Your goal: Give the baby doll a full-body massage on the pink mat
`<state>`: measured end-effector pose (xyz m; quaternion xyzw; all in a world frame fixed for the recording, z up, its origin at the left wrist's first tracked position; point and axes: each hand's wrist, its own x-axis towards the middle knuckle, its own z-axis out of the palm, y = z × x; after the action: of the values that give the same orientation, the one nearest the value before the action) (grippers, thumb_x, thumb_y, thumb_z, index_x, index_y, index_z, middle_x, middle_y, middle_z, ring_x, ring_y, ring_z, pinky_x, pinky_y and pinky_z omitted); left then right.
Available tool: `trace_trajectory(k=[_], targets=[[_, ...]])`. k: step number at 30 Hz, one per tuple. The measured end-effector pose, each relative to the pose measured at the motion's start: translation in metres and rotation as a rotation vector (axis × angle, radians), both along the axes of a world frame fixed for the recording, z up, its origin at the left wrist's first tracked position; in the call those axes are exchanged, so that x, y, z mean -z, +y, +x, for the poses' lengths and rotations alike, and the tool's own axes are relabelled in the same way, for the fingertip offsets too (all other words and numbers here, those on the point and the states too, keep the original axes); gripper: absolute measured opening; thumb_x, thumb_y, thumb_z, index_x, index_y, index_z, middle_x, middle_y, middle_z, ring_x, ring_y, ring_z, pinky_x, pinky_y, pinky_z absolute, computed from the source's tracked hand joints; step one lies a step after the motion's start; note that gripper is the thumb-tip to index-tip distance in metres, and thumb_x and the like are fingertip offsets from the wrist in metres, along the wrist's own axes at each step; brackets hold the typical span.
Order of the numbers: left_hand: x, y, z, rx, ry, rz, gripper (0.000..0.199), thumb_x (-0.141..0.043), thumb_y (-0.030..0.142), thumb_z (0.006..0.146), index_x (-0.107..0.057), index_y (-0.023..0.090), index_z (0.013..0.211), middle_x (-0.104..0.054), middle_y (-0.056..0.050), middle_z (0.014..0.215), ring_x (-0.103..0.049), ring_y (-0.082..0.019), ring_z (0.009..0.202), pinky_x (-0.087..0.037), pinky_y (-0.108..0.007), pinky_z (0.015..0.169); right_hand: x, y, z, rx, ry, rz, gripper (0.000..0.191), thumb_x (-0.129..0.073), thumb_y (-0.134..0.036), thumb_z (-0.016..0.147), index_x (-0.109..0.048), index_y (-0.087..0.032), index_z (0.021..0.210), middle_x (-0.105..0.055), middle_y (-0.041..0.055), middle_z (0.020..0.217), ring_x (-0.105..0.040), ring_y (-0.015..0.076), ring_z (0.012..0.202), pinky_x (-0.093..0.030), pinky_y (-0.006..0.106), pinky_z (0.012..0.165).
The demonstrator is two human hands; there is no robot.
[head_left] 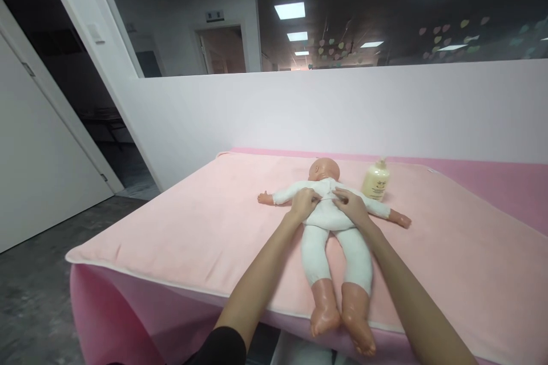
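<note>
A baby doll with a white cloth body lies on a pink padded mat, its head away from me and its feet at the near edge. Its arms are spread to both sides. On the left side of its torso rests my left hand, fingers bent together at the white cloth. My right hand is at the right side of the torso, fingertips also bent onto the cloth. Both hands seem to pinch the fabric between them. A pale yellow pump bottle stands beyond the doll's right-hand arm.
Behind the mat rises a white half wall with glass above it. A white door and an opening are at the left. Pink cloth hangs over the table's front edge.
</note>
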<state>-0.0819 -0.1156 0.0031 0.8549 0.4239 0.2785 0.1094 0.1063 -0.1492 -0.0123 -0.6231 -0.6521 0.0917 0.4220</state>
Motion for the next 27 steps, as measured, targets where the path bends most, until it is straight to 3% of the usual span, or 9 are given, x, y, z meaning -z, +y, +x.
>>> trace_trajectory(k=[2,5,9,12,14,17,21,27], targets=[[-0.004,-0.003,0.0,0.012,0.073,0.039,0.026,-0.054,0.016,0.088,-0.075,0.019,0.103,-0.072,-0.007,0.104,-0.064,-0.021,0.095,-0.051,-0.033,0.087,-0.006,0.003,-0.004,0.01,-0.138,-0.081,0.03,-0.061,-0.027,0.081,-0.074,-0.018,0.107,-0.065,0.0077,0.121,-0.063,0.0221,0.111,-0.046,0.034,0.101],[-0.011,-0.013,0.004,0.031,0.192,0.098,0.028,-0.049,0.014,0.091,-0.076,0.014,0.098,-0.072,-0.014,0.096,-0.063,-0.026,0.095,-0.049,-0.037,0.084,-0.017,0.005,-0.013,0.145,-0.315,-0.22,0.027,-0.058,-0.029,0.085,-0.076,-0.02,0.103,-0.07,0.0098,0.108,-0.065,0.0247,0.104,-0.05,0.033,0.089],[-0.013,-0.024,0.015,0.075,0.369,0.245,0.024,-0.049,0.011,0.09,-0.073,0.008,0.089,-0.07,-0.017,0.086,-0.063,-0.028,0.094,-0.045,-0.042,0.087,-0.02,0.004,-0.021,0.227,-0.437,-0.245,0.028,-0.052,-0.028,0.089,-0.077,-0.023,0.101,-0.071,0.009,0.105,-0.066,0.0224,0.099,-0.049,0.028,0.078],[-0.01,-0.019,0.021,0.074,0.277,0.353,0.023,-0.049,0.017,0.092,-0.071,0.014,0.097,-0.071,-0.013,0.098,-0.061,-0.025,0.1,-0.043,-0.04,0.091,-0.015,0.004,-0.019,0.228,-0.417,-0.223,0.029,-0.05,-0.028,0.09,-0.077,-0.022,0.101,-0.071,0.0085,0.105,-0.066,0.0222,0.099,-0.048,0.027,0.079],[-0.007,-0.009,0.024,0.001,0.153,0.383,0.027,-0.046,0.017,0.093,-0.067,0.017,0.11,-0.069,-0.011,0.113,-0.059,-0.024,0.107,-0.043,-0.039,0.094,-0.012,0.004,-0.017,0.23,-0.392,-0.214,0.029,-0.051,-0.028,0.089,-0.077,-0.021,0.1,-0.071,0.0088,0.105,-0.065,0.0228,0.1,-0.047,0.028,0.081],[-0.002,0.009,0.027,-0.117,0.049,0.308,0.034,-0.047,0.015,0.091,-0.063,0.019,0.12,-0.066,-0.009,0.123,-0.057,-0.024,0.113,-0.043,-0.038,0.097,-0.011,0.004,-0.017,0.226,-0.379,-0.217,0.03,-0.05,-0.027,0.089,-0.076,-0.021,0.1,-0.07,0.0085,0.106,-0.065,0.0235,0.101,-0.047,0.029,0.081],[0.003,0.024,0.028,-0.195,-0.022,0.102,0.029,-0.052,0.017,0.088,-0.071,0.019,0.109,-0.071,-0.009,0.11,-0.062,-0.024,0.107,-0.044,-0.038,0.098,-0.012,0.001,-0.02,0.203,-0.41,-0.21,0.032,-0.047,-0.028,0.09,-0.075,-0.02,0.102,-0.07,0.0081,0.107,-0.064,0.024,0.102,-0.046,0.029,0.083],[0.005,0.024,0.022,-0.207,-0.213,0.005,0.024,-0.059,0.016,0.083,-0.075,0.018,0.101,-0.074,-0.008,0.104,-0.065,-0.022,0.101,-0.047,-0.037,0.098,-0.012,0.008,-0.017,0.187,-0.386,-0.05,0.048,-0.033,-0.026,0.096,-0.05,-0.016,0.14,-0.056,0.0108,0.134,-0.061,0.0222,0.109,-0.045,0.03,0.091]])
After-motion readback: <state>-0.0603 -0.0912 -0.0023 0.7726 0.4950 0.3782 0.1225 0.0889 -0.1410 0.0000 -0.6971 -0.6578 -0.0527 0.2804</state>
